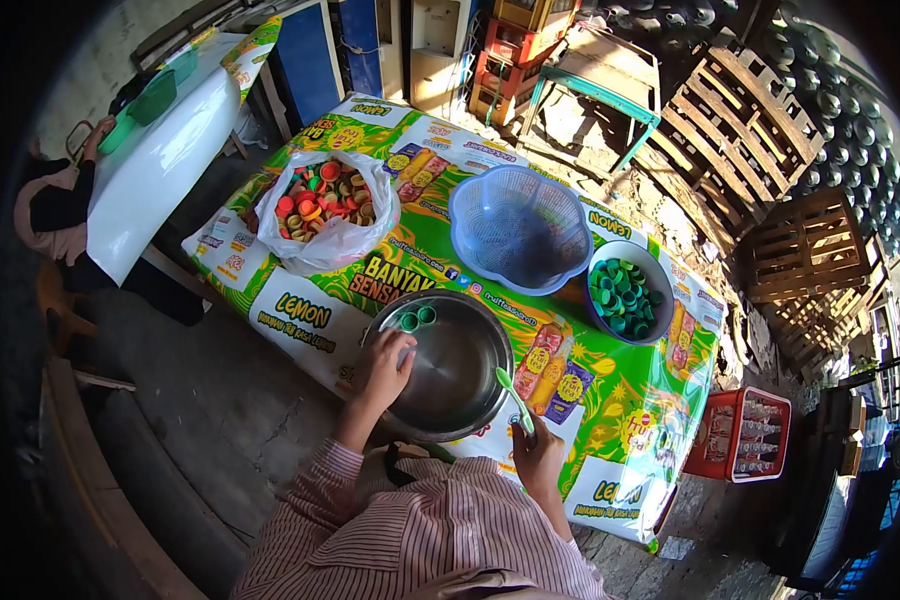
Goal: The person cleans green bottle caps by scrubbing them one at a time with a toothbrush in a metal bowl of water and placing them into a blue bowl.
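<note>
My left hand point(385, 367) reaches over the rim of a steel bowl point(470, 385) on the table, its fingers down near two green bottle caps point(417, 318) at the bowl's far edge; what it grips I cannot make out. At the bowl's right side my right hand point(536, 452) holds a green toothbrush point(514, 396) with the head pointing up over the rim. A blue bowl point(660, 275) of green caps stands beyond, to the right. A white plastic bag point(330, 245) of mixed coloured caps lies at the far left.
A blue plastic colander point(470, 215) stands behind the steel bowl. The table wears a green and yellow printed cover point(625, 400). A red bottle crate point(740, 435) sits on the floor to the right, wooden pallets point(740, 130) beyond. A person point(55, 215) sits at another table point(160, 170) far left.
</note>
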Available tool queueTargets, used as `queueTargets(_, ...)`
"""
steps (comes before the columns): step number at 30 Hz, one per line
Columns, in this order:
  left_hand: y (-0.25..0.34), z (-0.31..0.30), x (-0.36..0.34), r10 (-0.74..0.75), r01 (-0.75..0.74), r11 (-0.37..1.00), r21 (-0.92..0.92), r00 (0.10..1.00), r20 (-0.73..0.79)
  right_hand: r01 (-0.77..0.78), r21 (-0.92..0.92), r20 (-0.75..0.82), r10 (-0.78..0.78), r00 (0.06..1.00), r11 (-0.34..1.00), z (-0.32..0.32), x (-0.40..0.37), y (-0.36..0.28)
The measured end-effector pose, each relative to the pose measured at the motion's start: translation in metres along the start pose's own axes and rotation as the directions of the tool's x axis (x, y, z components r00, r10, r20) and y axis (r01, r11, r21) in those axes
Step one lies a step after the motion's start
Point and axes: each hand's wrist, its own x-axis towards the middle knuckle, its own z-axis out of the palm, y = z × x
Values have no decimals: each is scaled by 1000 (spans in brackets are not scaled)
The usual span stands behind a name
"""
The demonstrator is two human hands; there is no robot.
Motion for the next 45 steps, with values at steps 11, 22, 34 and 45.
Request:
queueTargets(11,-20,59,27,-2,-34,964,263,991,134,-19,-41,-37,17,999,999,-9,0,-13)
queueTargets(22,-7,57,12,19,18,983,-184,980,196,-6,-17,-36,5,999,1000,-2,-8,-11)
queueTargets(34,-10,67,0,17,19,978,-210,986,167,14,6,27,-14,1000,1000,-6,-14,-14)
queueTargets(45,-4,54,-2,56,-11,952,-305,989,138,28,41,20,-28,999,999,-1,-19,-6)
